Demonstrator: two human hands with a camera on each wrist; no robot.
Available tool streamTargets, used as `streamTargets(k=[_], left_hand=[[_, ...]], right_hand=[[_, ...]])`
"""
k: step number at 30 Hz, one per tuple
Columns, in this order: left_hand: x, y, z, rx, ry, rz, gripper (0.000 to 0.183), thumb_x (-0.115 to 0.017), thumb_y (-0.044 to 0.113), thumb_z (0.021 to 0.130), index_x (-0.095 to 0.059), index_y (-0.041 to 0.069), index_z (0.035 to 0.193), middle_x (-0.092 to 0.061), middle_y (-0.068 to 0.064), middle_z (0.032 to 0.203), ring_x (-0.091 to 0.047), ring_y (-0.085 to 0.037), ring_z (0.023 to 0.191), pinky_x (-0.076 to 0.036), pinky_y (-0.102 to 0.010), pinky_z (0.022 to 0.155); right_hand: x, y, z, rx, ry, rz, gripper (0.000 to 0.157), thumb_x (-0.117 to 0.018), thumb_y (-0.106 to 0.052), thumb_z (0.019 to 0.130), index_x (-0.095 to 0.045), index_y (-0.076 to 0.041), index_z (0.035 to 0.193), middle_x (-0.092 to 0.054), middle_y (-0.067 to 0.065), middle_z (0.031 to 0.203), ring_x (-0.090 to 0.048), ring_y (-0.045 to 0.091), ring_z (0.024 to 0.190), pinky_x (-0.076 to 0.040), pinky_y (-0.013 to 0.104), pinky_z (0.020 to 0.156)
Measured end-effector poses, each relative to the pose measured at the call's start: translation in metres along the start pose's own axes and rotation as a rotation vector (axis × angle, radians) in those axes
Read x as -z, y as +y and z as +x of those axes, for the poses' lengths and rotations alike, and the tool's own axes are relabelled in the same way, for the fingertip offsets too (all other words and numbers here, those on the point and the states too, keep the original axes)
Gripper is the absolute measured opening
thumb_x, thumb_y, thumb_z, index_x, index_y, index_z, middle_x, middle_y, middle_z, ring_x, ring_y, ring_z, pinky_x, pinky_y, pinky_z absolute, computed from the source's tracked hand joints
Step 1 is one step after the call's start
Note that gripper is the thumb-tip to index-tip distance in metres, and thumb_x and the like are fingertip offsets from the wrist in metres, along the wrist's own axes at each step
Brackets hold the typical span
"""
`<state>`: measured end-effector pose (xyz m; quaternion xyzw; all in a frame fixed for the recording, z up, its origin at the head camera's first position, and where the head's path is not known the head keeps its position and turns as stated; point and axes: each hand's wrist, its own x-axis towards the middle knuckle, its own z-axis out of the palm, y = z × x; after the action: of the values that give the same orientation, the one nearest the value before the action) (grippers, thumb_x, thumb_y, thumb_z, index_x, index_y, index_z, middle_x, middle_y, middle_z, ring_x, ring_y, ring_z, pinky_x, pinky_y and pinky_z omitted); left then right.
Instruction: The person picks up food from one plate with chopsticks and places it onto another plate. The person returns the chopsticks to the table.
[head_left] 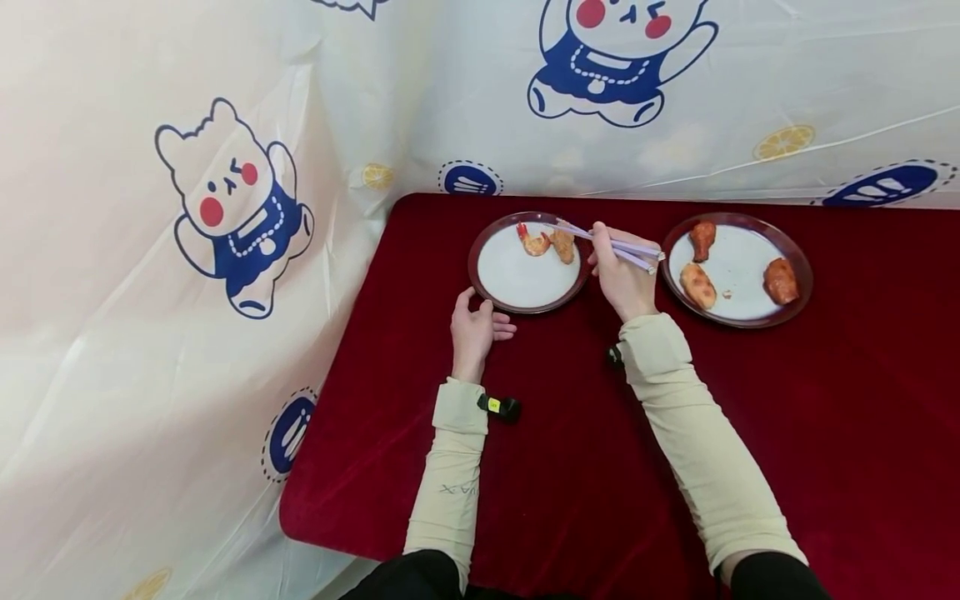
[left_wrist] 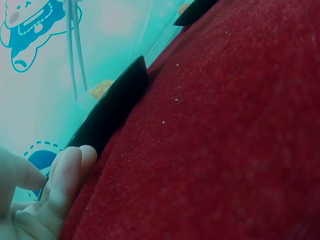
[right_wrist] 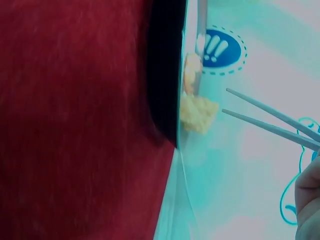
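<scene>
My right hand [head_left: 622, 271] holds a pair of pale purple chopsticks [head_left: 633, 252]. Their tips, slightly parted in the right wrist view, stand just off a golden fried piece [right_wrist: 199, 114]. That piece sits on the left plate [head_left: 517, 292], white with a dark brown rim, beside a shrimp [head_left: 535, 243] with a red tail. At the near left edge of this plate is my left hand [head_left: 472, 333], its fingertips right at the rim and its other fingers loosely extended over the cloth. The left wrist view shows those fingers [left_wrist: 67, 170] against the plate's dark side.
To the right, a second dark-rimmed plate [head_left: 738, 300] bears a small drumstick [head_left: 702, 240], a golden-brown piece [head_left: 697, 285], a darker browned piece [head_left: 781, 281] and a crumb. Dark red cloth [head_left: 570, 467] covers the table. A printed white curtain [head_left: 465, 100] hangs behind and at left.
</scene>
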<state>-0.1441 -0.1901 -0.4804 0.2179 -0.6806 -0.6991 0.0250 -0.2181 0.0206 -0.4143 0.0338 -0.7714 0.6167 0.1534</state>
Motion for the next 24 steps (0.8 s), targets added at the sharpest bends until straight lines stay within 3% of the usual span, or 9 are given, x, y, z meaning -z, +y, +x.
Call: streamTargets(k=[6,13,24], left_hand=[[-0.001,-0.002,-0.001,-0.02,0.025,0.021,0.052,-0.044,0.016,0.1,-0.03,0.014,0.15,-0.069,-0.019,0.082,-0.072,-0.023,0.063,-0.063,-0.037,0.065],[-0.003,-0.006,0.002,-0.035,0.045,0.022,0.053,-0.044,0.016,0.099,-0.03,0.013,0.15,-0.068,-0.01,0.073,-0.069,-0.017,0.055,-0.063,-0.035,0.062],[-0.003,-0.005,0.001,-0.029,0.045,0.011,0.054,-0.045,0.015,0.099,-0.029,0.013,0.151,-0.067,-0.01,0.072,-0.069,-0.017,0.054,-0.063,-0.036,0.061]], right_hand=[[0.025,-0.001,0.001,-0.005,0.029,-0.077,0.042,-0.052,-0.04,0.097,-0.076,-0.006,0.096,-0.056,-0.016,0.055,-0.051,-0.001,0.044,-0.04,0.014,0.042],[0.061,0.0,0.0,-0.051,0.118,-0.093,0.04,-0.052,-0.039,0.097,-0.076,-0.007,0.094,-0.055,-0.019,0.053,-0.051,-0.003,0.044,-0.041,0.013,0.043],[0.107,0.01,0.0,-0.167,0.241,-0.122,0.04,-0.053,-0.039,0.095,-0.068,-0.022,0.061,-0.058,-0.018,0.051,-0.054,-0.004,0.042,-0.043,0.011,0.045]])
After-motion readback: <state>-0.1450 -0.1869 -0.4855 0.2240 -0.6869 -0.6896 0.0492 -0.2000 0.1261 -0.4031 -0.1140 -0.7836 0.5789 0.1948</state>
